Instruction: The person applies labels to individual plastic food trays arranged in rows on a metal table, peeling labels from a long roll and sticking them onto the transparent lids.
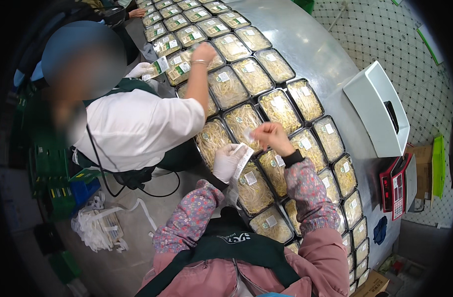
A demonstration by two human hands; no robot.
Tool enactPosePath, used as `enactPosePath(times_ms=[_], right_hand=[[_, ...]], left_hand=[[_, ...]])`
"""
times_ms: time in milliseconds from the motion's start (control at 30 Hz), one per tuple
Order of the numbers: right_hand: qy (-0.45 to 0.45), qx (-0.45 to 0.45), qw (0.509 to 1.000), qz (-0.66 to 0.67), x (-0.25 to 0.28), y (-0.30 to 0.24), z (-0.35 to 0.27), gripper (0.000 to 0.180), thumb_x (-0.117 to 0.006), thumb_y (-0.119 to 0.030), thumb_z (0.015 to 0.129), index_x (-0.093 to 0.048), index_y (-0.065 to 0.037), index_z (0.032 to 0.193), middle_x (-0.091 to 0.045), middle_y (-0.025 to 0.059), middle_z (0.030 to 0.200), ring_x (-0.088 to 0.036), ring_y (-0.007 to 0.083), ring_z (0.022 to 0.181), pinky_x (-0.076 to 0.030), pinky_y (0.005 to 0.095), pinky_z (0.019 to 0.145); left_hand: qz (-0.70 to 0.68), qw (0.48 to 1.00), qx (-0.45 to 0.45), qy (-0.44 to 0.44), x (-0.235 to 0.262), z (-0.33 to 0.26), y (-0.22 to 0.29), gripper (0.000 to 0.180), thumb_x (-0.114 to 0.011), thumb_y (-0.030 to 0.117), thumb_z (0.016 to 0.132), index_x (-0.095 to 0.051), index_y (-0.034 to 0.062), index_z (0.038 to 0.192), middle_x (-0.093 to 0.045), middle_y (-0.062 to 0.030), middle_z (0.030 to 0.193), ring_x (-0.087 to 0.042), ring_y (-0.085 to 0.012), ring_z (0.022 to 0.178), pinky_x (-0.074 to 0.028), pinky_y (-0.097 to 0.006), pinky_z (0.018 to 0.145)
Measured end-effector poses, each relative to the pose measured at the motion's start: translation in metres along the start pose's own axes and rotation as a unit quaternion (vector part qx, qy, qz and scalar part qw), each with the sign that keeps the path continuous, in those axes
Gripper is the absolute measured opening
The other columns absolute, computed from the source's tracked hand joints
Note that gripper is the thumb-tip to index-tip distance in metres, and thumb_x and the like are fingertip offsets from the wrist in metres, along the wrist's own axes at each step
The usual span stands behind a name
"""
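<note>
Nearest the camera, two floral sleeves rise from the lower edge over a pink jacket and dark green apron. The left hand (pixel 227 161), in a white glove, closes around a strip of white label backing (pixel 242 163) that hangs just beside the table edge. The right hand (pixel 271 136), bare, is raised above the trays with its fingers pinched together on a small white sticker (pixel 248 133); how firmly it grips is too small to tell.

Under both hands lie clear plastic trays of pale bean sprouts (pixel 253 190), packed edge to edge in rows along a shiny metal table (pixel 305 47). Most trays already carry a small white label on the film.

To the right, on the bare metal, stands a white weighing scale (pixel 375 106) with a red-and-white keypad unit (pixel 397 185) just beside it.

To the left, a co-worker in a white shirt and green apron leans over the farther trays, a bare hand (pixel 204 52) with a bracelet resting on one tray, and a white-gloved hand (pixel 140 70) holding a sheet of labels (pixel 159 67).

On the floor at the left lies a heap of used white backing strips (pixel 100 225).
</note>
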State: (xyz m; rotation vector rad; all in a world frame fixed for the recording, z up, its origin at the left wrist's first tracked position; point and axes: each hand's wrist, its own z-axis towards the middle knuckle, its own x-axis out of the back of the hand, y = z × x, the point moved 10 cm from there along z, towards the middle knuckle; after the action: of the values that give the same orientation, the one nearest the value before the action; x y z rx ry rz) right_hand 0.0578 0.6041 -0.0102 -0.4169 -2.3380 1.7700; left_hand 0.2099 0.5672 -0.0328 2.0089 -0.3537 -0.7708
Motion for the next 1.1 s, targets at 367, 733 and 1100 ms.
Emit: enactPosePath(times_ms=[367, 733, 1100], right_hand=[[0.212, 0.014, 0.826, -0.522, 0.023, -0.003, 0.069, 0.037, -0.072, -0.034, 0.068, -0.063, 0.001, 0.075, -0.063, 0.0223, 0.075, -0.061, 0.0368, 0.071, -0.048, 0.0429, 0.064], [-0.045, -0.032, 0.996, 0.067, -0.094, 0.016, -0.012, 0.012, -0.066, -0.011, 0.081, -0.064, 0.000, 0.084, -0.062, 0.0024, 0.066, -0.053, 0.0058, 0.050, -0.043, 0.0186, 0.041], [0.140, -0.001, 0.980, -0.141, -0.095, 0.040, 0.071, 0.023, -0.067, -0.018, 0.079, -0.063, 0.002, 0.068, -0.059, 0.0061, 0.053, -0.052, 0.0094, 0.042, -0.039, 0.0244, 0.037]], left_hand=[[-0.001, 1.000, -0.010, -0.027, 0.046, -0.020, 0.000, 0.015, -0.060, 0.005, 0.086, -0.059, -0.0043, 0.097, -0.064, -0.0074, 0.086, -0.061, -0.0094, 0.074, -0.050, -0.020, 0.068], [0.034, 0.998, -0.035, 0.030, 0.078, -0.035, 0.001, 0.023, -0.065, 0.020, 0.085, -0.060, -0.0015, 0.079, -0.062, -0.0012, 0.074, -0.056, -0.0042, 0.065, -0.044, -0.018, 0.057], [-0.009, 0.997, 0.020, 0.071, 0.151, -0.108, -0.013, 0.014, -0.063, 0.013, 0.085, -0.061, -0.0011, 0.085, -0.064, -0.0030, 0.079, -0.059, -0.0063, 0.067, -0.047, -0.019, 0.062]])
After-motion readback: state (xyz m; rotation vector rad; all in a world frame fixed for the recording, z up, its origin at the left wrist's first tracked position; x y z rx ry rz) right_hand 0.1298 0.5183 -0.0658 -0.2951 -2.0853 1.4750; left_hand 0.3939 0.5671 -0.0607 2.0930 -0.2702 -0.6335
